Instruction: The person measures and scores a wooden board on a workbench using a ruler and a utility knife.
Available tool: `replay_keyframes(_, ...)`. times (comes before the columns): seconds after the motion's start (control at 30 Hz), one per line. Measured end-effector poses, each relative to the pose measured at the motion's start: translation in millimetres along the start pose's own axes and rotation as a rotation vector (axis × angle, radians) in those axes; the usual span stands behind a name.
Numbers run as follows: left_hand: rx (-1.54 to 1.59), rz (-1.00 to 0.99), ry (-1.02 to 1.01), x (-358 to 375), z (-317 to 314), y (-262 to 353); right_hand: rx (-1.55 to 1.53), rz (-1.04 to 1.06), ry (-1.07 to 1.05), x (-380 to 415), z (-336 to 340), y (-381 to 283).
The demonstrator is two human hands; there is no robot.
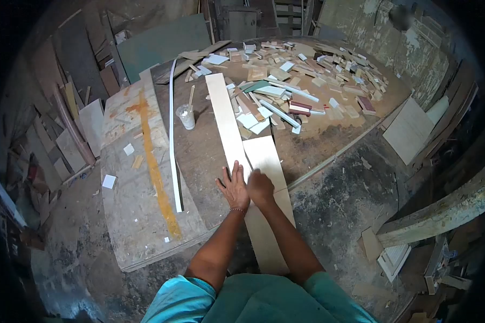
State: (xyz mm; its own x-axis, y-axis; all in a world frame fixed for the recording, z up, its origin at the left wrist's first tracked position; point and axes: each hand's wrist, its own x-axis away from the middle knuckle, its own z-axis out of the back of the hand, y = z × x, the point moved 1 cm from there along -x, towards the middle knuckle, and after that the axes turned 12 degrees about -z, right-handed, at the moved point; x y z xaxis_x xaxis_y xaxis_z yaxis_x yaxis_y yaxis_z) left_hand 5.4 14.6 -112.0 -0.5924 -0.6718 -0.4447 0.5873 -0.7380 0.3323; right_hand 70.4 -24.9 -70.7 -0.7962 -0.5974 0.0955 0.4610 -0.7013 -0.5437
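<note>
A long, narrow pale board (223,107) runs away from me over the table. My left hand (234,187) lies on its near part with the fingers spread. Close beside it, my right hand (260,188) is closed in a fist near the board's right edge. Whatever that fist may hold is hidden. Under my right hand and forearm is a wider pale board (264,153), which stretches back toward my body past the table's front edge.
Several wood offcuts (318,81) are heaped at the back right. To the left stand a plastic cup (186,117) with a stick in it and a long white strip (172,134). A stained panel (140,188) lies further left. Boards lean around the walls.
</note>
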Motion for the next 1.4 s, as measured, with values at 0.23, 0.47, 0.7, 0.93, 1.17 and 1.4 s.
replay_keyframes(0.23, -0.048, 0.024, -0.045, -3, -1, 0, 0.135, -0.048, -0.007, 38, 7, 10)
replay_keyframes(0.47, -0.035, -0.001, 0.024, -1, -5, 1, 0.021, 0.074, 0.077, 3, 4, 2)
replay_keyframes(0.7, -0.024, -0.046, 0.029, 1, 1, 0, 0.093, 0.071, 0.062, 2, 33, -25)
replay_keyframes(0.93, -0.021, -0.006, -0.005, 2, -6, -5, 0.173, 0.05, 0.051, -1, -1, -13)
replay_keyframes(1.17, 0.002, 0.004, 0.023, 1, -2, -4, 0.142, 0.063, -0.061, -2, 18, -18)
replay_keyframes(1.4, -0.045, -0.013, 0.041, 1, -8, -5, 0.146, 0.03, -0.027, 1, 14, -6)
